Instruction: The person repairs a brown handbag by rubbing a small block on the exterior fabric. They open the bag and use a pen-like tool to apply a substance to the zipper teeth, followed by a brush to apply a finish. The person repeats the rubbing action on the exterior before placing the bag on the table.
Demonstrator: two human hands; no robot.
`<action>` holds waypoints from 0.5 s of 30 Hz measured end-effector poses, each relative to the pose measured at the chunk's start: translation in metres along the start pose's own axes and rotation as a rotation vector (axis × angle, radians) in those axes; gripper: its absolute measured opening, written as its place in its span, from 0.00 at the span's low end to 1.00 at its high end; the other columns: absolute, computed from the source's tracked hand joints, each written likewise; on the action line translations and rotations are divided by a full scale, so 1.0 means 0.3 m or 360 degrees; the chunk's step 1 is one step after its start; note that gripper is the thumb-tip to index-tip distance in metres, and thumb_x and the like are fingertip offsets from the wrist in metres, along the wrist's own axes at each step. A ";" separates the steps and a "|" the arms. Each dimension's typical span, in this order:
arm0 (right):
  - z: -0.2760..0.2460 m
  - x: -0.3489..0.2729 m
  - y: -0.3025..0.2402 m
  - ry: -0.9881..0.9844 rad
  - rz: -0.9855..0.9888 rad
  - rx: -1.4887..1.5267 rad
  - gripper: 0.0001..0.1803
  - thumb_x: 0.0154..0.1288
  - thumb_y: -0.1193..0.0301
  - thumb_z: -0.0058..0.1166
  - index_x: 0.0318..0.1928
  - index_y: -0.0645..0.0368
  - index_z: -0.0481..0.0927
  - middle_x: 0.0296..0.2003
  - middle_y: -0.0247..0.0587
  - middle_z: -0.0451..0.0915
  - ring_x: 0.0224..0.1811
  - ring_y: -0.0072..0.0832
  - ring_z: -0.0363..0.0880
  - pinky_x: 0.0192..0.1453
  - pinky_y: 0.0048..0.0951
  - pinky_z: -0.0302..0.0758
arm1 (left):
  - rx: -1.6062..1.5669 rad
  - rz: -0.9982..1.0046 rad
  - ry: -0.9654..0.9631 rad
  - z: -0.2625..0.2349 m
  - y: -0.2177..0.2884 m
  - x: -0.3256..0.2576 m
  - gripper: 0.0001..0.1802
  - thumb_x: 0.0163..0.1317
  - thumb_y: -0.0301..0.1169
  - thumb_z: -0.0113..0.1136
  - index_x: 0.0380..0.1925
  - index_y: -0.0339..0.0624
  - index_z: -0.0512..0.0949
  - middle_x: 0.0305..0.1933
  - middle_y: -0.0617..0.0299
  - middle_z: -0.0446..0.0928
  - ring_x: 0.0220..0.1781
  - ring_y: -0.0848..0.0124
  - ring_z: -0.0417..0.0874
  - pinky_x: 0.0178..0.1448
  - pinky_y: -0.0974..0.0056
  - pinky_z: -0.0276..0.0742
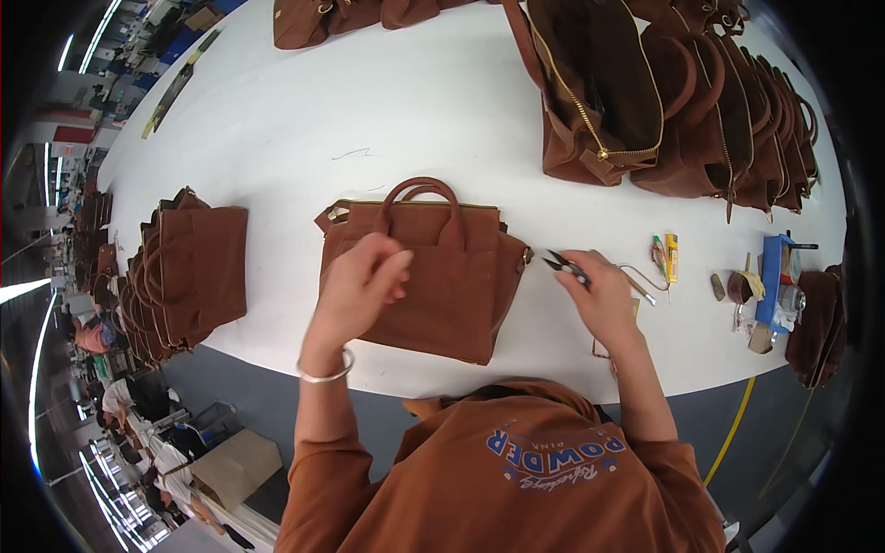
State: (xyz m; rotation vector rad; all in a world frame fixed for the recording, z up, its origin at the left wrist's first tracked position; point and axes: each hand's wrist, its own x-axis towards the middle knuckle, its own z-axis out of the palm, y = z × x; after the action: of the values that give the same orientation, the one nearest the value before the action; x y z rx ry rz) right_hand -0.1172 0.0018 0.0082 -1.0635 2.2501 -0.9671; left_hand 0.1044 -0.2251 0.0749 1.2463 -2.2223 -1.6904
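A brown handbag (415, 304) with two rounded handles lies in front of me on the white table, its gold zipper along the top edge. My left hand (367, 281) is over the bag's left half, below the handles, with its fingers curled in. Whether something thin is between those fingers is hidden. Just right of the bag, my right hand (599, 290) is closed around small black thread snips (567, 267). Their pointed blades face the metal ring on the bag's side and stay apart from it.
Brown bags stand in a row (194, 267) at the left and in a larger group (682, 111) at the far right. Right of my hand lie a yellow tube (672, 258) and a metal-tipped tool (641, 288). A blue tray (771, 281) holds small items. Loose thread (352, 153) lies behind the bag.
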 end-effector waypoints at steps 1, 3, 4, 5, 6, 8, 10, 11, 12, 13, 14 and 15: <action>-0.012 -0.031 0.048 0.0086 0.0062 0.0006 0.14 0.63 0.71 0.62 0.48 0.61 0.82 0.38 0.46 0.82 0.33 0.37 0.82 0.38 0.33 0.78 | -0.0009 -0.0066 0.0165 -0.064 -0.026 -0.063 0.10 0.72 0.34 0.56 0.35 0.39 0.75 0.27 0.69 0.76 0.26 0.81 0.76 0.30 0.75 0.73; -0.036 -0.090 0.121 0.0228 0.0169 0.0001 0.15 0.64 0.72 0.61 0.50 0.62 0.81 0.38 0.47 0.82 0.32 0.35 0.82 0.38 0.31 0.77 | 0.0043 -0.0186 0.0482 -0.195 -0.161 -0.191 0.11 0.72 0.35 0.54 0.34 0.38 0.75 0.25 0.66 0.76 0.25 0.79 0.77 0.30 0.73 0.73; -0.047 -0.113 0.148 0.0278 0.0209 -0.0009 0.15 0.64 0.72 0.61 0.50 0.63 0.81 0.38 0.47 0.82 0.32 0.35 0.81 0.38 0.31 0.77 | 0.0213 -0.0266 0.0609 -0.247 -0.230 -0.265 0.11 0.72 0.34 0.54 0.33 0.37 0.75 0.24 0.65 0.76 0.24 0.78 0.78 0.29 0.72 0.74; -0.056 -0.136 0.172 0.0336 0.0253 -0.0024 0.15 0.65 0.72 0.60 0.51 0.63 0.80 0.38 0.47 0.82 0.32 0.34 0.81 0.38 0.30 0.77 | 0.0252 -0.0449 0.0701 -0.282 -0.304 -0.336 0.12 0.71 0.34 0.55 0.33 0.36 0.75 0.24 0.64 0.76 0.24 0.77 0.78 0.28 0.71 0.74; -0.061 -0.157 0.195 0.0340 0.0324 -0.0044 0.15 0.65 0.72 0.60 0.51 0.64 0.80 0.38 0.47 0.82 0.32 0.34 0.81 0.38 0.30 0.77 | 0.0377 -0.0602 0.0753 -0.301 -0.375 -0.399 0.14 0.70 0.34 0.56 0.31 0.34 0.76 0.22 0.62 0.77 0.22 0.75 0.79 0.25 0.70 0.74; -0.067 -0.185 0.234 0.0342 0.0455 -0.0079 0.16 0.65 0.72 0.60 0.51 0.65 0.80 0.38 0.48 0.82 0.33 0.34 0.80 0.39 0.30 0.76 | 0.0711 -0.0969 0.0636 -0.316 -0.527 -0.509 0.16 0.68 0.35 0.57 0.27 0.31 0.77 0.19 0.60 0.77 0.18 0.73 0.79 0.22 0.68 0.74; -0.061 -0.199 0.271 0.0361 0.0408 -0.0163 0.16 0.65 0.72 0.60 0.51 0.65 0.80 0.38 0.48 0.82 0.33 0.34 0.80 0.39 0.30 0.77 | 0.0533 -0.1195 0.0582 -0.283 -0.603 -0.543 0.16 0.67 0.34 0.58 0.25 0.31 0.79 0.19 0.58 0.78 0.17 0.71 0.79 0.23 0.66 0.75; -0.055 -0.204 0.281 0.0371 0.0385 -0.0204 0.16 0.65 0.72 0.60 0.51 0.65 0.80 0.39 0.49 0.82 0.33 0.35 0.80 0.40 0.31 0.77 | 0.0442 -0.1304 0.0551 -0.270 -0.628 -0.556 0.16 0.66 0.33 0.58 0.24 0.30 0.80 0.18 0.57 0.78 0.17 0.70 0.79 0.24 0.65 0.76; -0.051 -0.201 0.279 0.0368 0.0407 -0.0204 0.16 0.65 0.72 0.60 0.51 0.65 0.80 0.39 0.49 0.82 0.34 0.34 0.80 0.40 0.31 0.77 | 0.0445 -0.1373 0.0561 -0.253 -0.638 -0.557 0.15 0.64 0.33 0.59 0.24 0.32 0.82 0.21 0.55 0.80 0.20 0.67 0.82 0.28 0.63 0.78; -0.052 -0.198 0.274 0.0358 0.0426 -0.0206 0.16 0.65 0.72 0.60 0.51 0.65 0.80 0.39 0.49 0.82 0.34 0.34 0.80 0.40 0.31 0.77 | 0.0632 -0.1139 0.0642 -0.253 -0.684 -0.563 0.12 0.63 0.31 0.59 0.26 0.32 0.82 0.21 0.56 0.80 0.20 0.69 0.81 0.28 0.64 0.77; -0.052 -0.195 0.270 0.0350 0.0446 -0.0208 0.16 0.64 0.72 0.60 0.51 0.65 0.80 0.40 0.49 0.82 0.34 0.34 0.80 0.41 0.31 0.77 | 0.0819 -0.0900 0.0718 -0.262 -0.752 -0.563 0.10 0.62 0.28 0.60 0.28 0.32 0.82 0.20 0.57 0.80 0.20 0.71 0.81 0.27 0.66 0.77; -0.050 -0.192 0.275 0.0355 0.0419 -0.0203 0.16 0.64 0.72 0.60 0.51 0.65 0.80 0.40 0.49 0.82 0.34 0.34 0.80 0.41 0.31 0.77 | 0.0997 -0.0663 0.0793 -0.261 -0.795 -0.568 0.07 0.61 0.25 0.60 0.29 0.32 0.83 0.20 0.58 0.80 0.20 0.72 0.81 0.27 0.67 0.77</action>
State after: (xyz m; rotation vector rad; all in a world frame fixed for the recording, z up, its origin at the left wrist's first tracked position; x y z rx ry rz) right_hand -0.1318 0.0910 -0.0383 -0.7122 2.5836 -0.8762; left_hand 0.3876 -0.1903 -0.0281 2.0977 -2.3214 -0.5985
